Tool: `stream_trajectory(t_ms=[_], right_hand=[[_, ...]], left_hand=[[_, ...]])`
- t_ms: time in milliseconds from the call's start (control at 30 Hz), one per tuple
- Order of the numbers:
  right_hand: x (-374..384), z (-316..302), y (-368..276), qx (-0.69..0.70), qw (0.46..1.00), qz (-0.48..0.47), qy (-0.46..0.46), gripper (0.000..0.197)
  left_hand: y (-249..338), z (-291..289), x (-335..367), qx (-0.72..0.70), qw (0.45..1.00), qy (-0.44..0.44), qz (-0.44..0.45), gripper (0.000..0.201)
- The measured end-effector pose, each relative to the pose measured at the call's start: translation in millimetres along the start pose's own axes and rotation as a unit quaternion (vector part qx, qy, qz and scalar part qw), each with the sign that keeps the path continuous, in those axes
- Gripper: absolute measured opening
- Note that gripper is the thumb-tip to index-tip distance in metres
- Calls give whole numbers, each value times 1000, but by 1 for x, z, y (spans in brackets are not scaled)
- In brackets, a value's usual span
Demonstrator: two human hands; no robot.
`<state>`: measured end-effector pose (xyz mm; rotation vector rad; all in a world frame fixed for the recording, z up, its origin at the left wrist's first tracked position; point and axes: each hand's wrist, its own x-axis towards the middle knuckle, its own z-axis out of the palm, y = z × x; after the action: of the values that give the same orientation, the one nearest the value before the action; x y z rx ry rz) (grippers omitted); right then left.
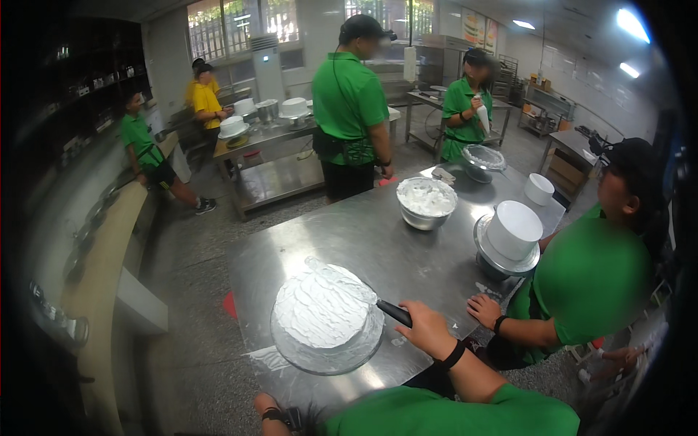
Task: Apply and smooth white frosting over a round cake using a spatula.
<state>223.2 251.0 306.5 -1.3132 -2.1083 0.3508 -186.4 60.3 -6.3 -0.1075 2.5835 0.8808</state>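
Observation:
My right hand [425, 330] is closed round the black handle [395, 313] of a cake spatula. Its blade, smeared with white cream, lies over the right side of a cream-covered round cake [320, 305]. The cake's top is ridged and uneven, with cream jutting past the far edge. It sits on a round turntable [342, 362] whose rim shows cream smears, at the near left of the steel table. My left hand [266, 404] is low in the picture, near the table's front edge and apart from the cake; its fingers cannot be made out.
On the steel table [291, 243] stand a bowl of white cream [427, 203], another bowl [483, 161], a smooth white cake on a stand [512, 231] and a white cylinder [539, 189]. A co-worker's hand [483, 311] rests on the right edge. Other people stand beyond the table.

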Motion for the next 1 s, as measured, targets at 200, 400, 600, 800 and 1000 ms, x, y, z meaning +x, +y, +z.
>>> stream_trajectory(t_ms=[200,400,600,800,1000], right_hand=[[-1,3,5,33,999,20,-3,28],[3,2,14,61,998,6,4,24],[2,8,16,301,938,163,-53,34],[-3,8,24,142,981,82,-106,43],[-3,8,15,-7,997,40,-64,36]], left_hand=[[1,-4,-7,-25,1000,-11,12,38],[38,-26,-37,-42,998,-43,-14,39],[-16,3,12,0,999,-25,48,41],[-11,0,10,-4,998,-40,-43,41],[28,-21,-35,-67,991,0,-117,37]])
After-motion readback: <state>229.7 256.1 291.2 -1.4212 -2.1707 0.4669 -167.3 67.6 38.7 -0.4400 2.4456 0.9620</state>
